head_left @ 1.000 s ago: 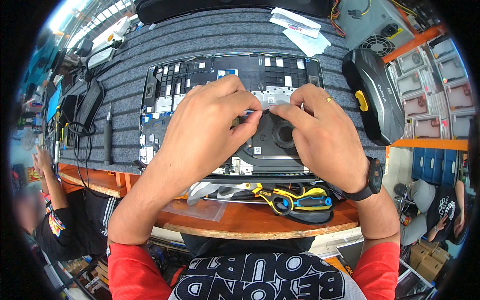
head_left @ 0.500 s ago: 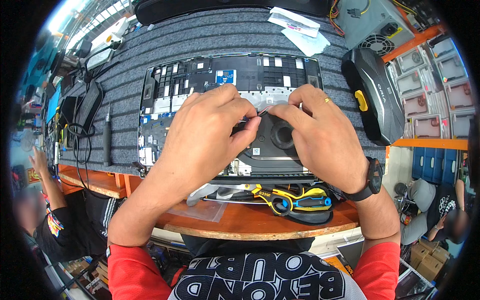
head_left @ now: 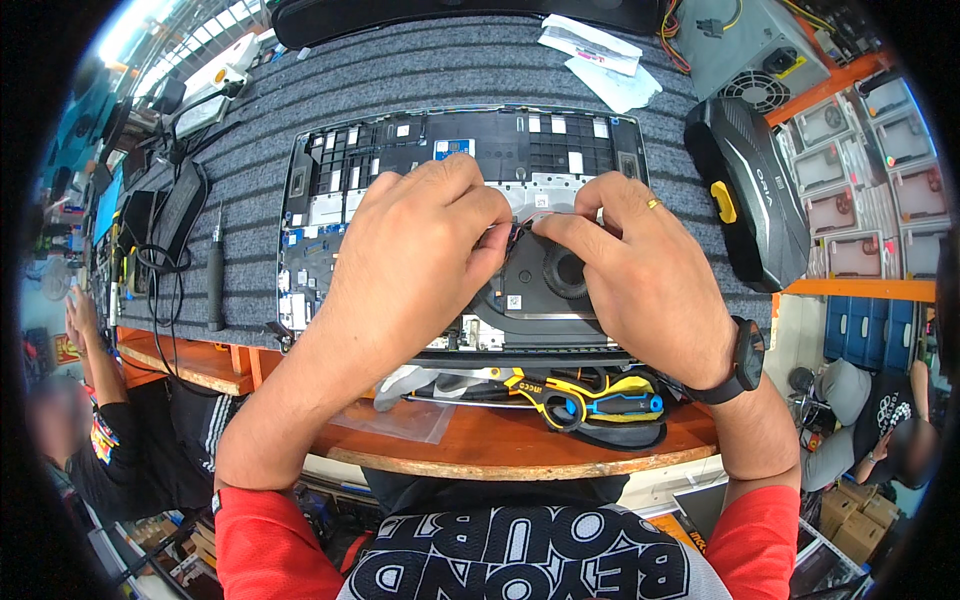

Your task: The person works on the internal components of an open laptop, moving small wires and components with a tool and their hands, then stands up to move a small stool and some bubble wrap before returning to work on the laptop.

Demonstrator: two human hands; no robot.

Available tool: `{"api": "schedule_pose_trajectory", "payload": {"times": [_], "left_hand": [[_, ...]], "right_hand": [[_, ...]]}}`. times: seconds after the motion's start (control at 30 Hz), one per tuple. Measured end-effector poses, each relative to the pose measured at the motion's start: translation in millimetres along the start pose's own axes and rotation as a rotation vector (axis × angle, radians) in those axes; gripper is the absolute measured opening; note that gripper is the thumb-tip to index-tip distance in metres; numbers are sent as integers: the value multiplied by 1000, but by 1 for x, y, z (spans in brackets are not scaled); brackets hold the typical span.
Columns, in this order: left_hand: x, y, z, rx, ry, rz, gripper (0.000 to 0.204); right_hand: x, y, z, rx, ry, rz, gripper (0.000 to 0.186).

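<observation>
An opened laptop base (head_left: pixel 395 150) lies on the grey ribbed mat, with its inner boards and frame exposed. Over its middle, my left hand (head_left: pixel 415 250) pinches a thin wire cable (head_left: pixel 520 230) between thumb and forefinger. My right hand (head_left: pixel 650 265) comes in from the other side, thumb and forefinger closed on the same cable. Just below the fingertips sits the round black fan (head_left: pixel 566 272), partly covered by my right hand. A small blue board (head_left: pixel 455 148) shows beyond my left knuckles. The cable's ends are hidden by my fingers.
A screwdriver (head_left: pixel 215 275) lies left of the laptop, near a black power adapter (head_left: pixel 183 205) with a looped cord. To the right stands a black hard case (head_left: pixel 750 190), below a metal power supply (head_left: pixel 745 55). Yellow-black cutters (head_left: pixel 540 395) lie at the bench's front edge. People sit on both sides.
My fingers have shifted slightly at the cable, the left fingertips drawing back a little. The laptop has moved very slightly. At far left, another person's hand has changed position.
</observation>
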State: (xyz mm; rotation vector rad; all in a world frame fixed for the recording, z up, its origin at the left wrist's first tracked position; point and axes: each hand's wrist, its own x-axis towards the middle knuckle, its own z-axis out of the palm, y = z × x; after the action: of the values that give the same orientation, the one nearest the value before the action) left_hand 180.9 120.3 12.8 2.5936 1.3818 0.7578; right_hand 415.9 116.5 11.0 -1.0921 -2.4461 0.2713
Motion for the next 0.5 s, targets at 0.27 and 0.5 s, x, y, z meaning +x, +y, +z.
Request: {"api": "schedule_pose_trajectory", "payload": {"times": [0.27, 0.5], "left_hand": [[3, -2, -3, -99, -75, -41, 15], [5, 1, -6, -54, -97, -45, 18]], "right_hand": [[0, 0, -1, -40, -27, -20, 40], [0, -3, -2, -81, -19, -34, 37]]}}
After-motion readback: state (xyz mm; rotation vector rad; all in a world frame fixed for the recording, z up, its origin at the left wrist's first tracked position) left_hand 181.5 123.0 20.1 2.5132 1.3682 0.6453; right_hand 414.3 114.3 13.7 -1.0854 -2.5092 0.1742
